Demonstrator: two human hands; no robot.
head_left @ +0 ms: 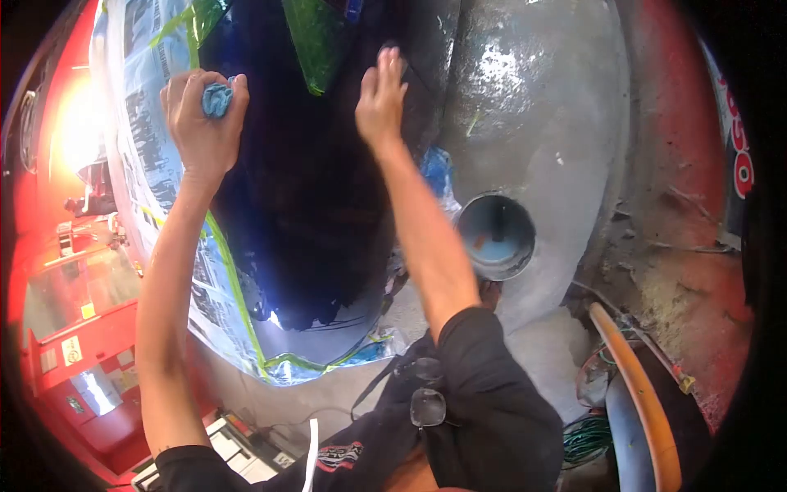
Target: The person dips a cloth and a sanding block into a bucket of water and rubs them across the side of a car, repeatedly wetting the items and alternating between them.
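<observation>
My left hand [203, 119] is closed round a crumpled light-blue cloth [217, 100], near the left edge of a dark glossy panel [311, 197]. Newspaper-print masking sheet [221, 287] and green tape [225, 254] run along that panel's left and lower border. Over the panel's right side is my right hand [382, 98], its fingers stretched out and pointing forward, with nothing seen in it. Whether it touches the surface is unclear. Between the hands, a green piece of film [311, 49] ends in a point on the dark panel.
A bucket [496, 238] with pale liquid stands on the wet grey floor [533, 123] at the right. Red cabinets [94, 361] fill the left side. At the lower right are an orange curved piece [643, 394] and coiled green wire [587, 437].
</observation>
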